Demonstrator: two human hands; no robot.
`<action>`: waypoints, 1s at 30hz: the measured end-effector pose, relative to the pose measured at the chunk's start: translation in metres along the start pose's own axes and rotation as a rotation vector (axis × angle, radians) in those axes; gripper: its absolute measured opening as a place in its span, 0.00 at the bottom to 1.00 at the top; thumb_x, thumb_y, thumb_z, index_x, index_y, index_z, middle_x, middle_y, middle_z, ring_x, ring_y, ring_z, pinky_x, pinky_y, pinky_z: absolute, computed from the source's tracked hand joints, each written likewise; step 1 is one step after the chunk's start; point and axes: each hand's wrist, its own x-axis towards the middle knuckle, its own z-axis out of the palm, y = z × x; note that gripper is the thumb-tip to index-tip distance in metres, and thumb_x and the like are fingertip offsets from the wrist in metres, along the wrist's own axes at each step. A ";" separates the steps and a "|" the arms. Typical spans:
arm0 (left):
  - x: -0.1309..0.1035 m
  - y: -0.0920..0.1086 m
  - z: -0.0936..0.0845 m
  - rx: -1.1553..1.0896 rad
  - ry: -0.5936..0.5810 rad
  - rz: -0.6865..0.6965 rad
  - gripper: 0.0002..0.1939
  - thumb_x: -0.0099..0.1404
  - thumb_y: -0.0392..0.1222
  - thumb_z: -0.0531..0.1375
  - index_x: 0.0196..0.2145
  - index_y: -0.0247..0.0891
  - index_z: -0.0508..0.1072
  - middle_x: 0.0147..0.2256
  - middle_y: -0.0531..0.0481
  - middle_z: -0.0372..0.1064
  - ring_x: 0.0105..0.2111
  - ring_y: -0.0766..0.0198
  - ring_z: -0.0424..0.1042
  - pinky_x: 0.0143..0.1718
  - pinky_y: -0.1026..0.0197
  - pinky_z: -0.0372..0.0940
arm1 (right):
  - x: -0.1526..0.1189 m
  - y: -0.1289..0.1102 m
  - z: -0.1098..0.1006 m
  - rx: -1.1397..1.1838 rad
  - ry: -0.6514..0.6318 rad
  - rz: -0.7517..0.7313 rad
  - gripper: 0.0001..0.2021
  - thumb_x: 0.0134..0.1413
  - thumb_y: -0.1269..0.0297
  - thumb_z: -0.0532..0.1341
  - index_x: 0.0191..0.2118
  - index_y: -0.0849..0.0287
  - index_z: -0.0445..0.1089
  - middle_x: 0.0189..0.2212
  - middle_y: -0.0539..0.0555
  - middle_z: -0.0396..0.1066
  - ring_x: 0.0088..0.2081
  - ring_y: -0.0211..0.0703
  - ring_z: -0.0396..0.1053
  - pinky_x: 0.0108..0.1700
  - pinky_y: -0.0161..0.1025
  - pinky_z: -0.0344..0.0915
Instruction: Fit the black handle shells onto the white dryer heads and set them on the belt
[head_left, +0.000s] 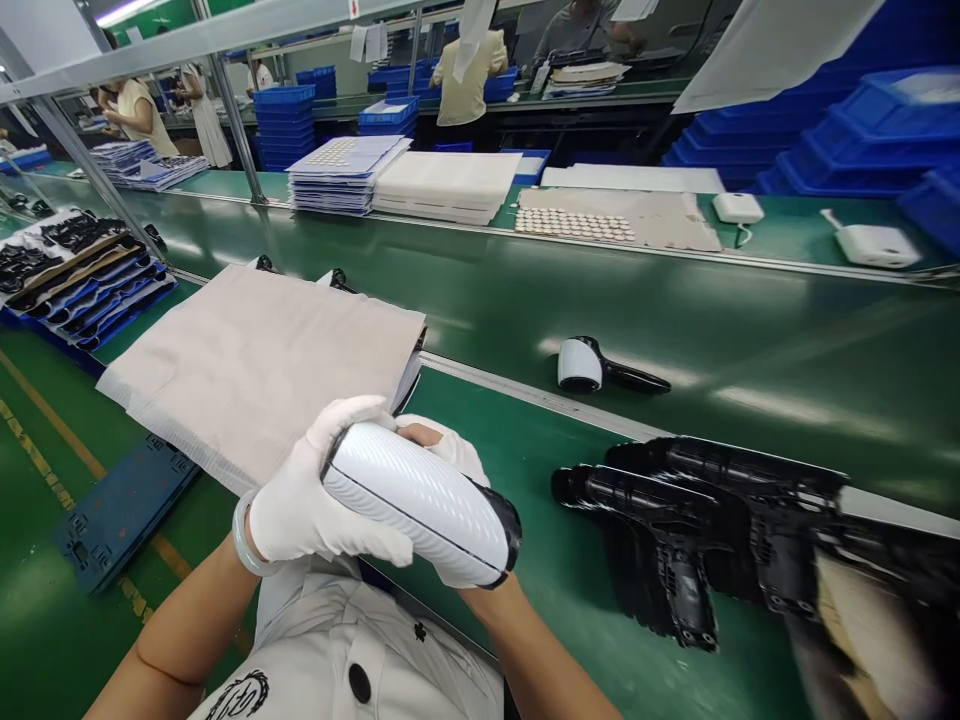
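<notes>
A white, ribbed, rounded housing (424,498) with black ends is held in front of my body, tilted down to the right. My left hand (304,505), in a white glove, wraps round its left end. Behind and under it, my right hand (450,455) grips the far side; its glove leaves some finger skin bare, and the housing hides most of it. Black handle-shaped shells (652,510) lie on the green bench to the right. A white and black hair-dryer-like unit (581,365) rests on the green belt beyond.
A large pale sheet (277,350) covers a stack at the left. Black parts in divided trays (90,270) stand farther left. Paper stacks (450,185), small round pieces (574,224) and blue bins (870,130) line the far side. Several people are in the background. A metal frame crosses overhead.
</notes>
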 end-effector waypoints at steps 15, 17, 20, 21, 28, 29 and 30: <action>0.003 0.002 -0.006 0.053 -0.027 -0.165 0.54 0.35 0.54 0.79 0.60 0.49 0.68 0.52 0.45 0.70 0.53 0.45 0.70 0.57 0.46 0.64 | 0.019 -0.010 -0.017 -0.184 0.327 -0.126 0.13 0.60 0.67 0.53 0.23 0.54 0.58 0.23 0.49 0.56 0.26 0.41 0.54 0.30 0.40 0.56; 0.003 0.003 -0.006 0.049 -0.024 -0.196 0.56 0.33 0.54 0.80 0.61 0.47 0.68 0.53 0.44 0.69 0.53 0.45 0.70 0.58 0.44 0.64 | 0.018 -0.003 -0.014 -0.165 0.399 -0.127 0.10 0.61 0.63 0.54 0.28 0.54 0.63 0.25 0.51 0.61 0.30 0.44 0.61 0.34 0.42 0.62; 0.004 0.004 -0.005 0.015 -0.028 -0.197 0.56 0.34 0.52 0.80 0.61 0.48 0.67 0.53 0.44 0.69 0.53 0.45 0.70 0.59 0.44 0.63 | 0.015 0.009 -0.008 -0.207 0.523 -0.188 0.09 0.61 0.58 0.55 0.37 0.54 0.69 0.36 0.57 0.68 0.42 0.51 0.69 0.45 0.50 0.68; 0.004 0.005 -0.004 0.002 -0.030 -0.197 0.56 0.34 0.51 0.80 0.62 0.48 0.67 0.53 0.44 0.69 0.53 0.45 0.70 0.60 0.44 0.63 | 0.015 0.011 -0.008 -0.240 0.543 -0.201 0.09 0.62 0.57 0.55 0.39 0.54 0.70 0.39 0.59 0.69 0.45 0.52 0.69 0.48 0.52 0.68; 0.001 0.002 -0.009 -0.041 -0.052 -0.204 0.56 0.35 0.50 0.80 0.63 0.49 0.66 0.54 0.44 0.70 0.54 0.45 0.70 0.59 0.47 0.64 | 0.018 0.001 -0.026 -0.413 0.736 -0.543 0.01 0.58 0.63 0.62 0.35 0.51 0.71 0.41 0.56 0.69 0.49 0.51 0.68 0.52 0.57 0.68; 0.001 0.002 -0.009 -0.046 -0.053 -0.187 0.55 0.36 0.50 0.80 0.62 0.48 0.66 0.54 0.44 0.70 0.54 0.45 0.70 0.60 0.47 0.64 | 0.019 -0.001 -0.030 -0.399 0.694 -0.550 0.02 0.56 0.64 0.63 0.33 0.50 0.72 0.38 0.55 0.69 0.46 0.50 0.68 0.52 0.58 0.67; 0.001 0.002 -0.010 -0.047 -0.051 -0.176 0.55 0.36 0.50 0.80 0.62 0.47 0.67 0.54 0.44 0.71 0.55 0.45 0.70 0.60 0.47 0.63 | 0.019 -0.002 -0.034 -0.376 0.619 -0.512 0.04 0.55 0.63 0.63 0.30 0.50 0.72 0.35 0.54 0.69 0.42 0.49 0.68 0.53 0.60 0.66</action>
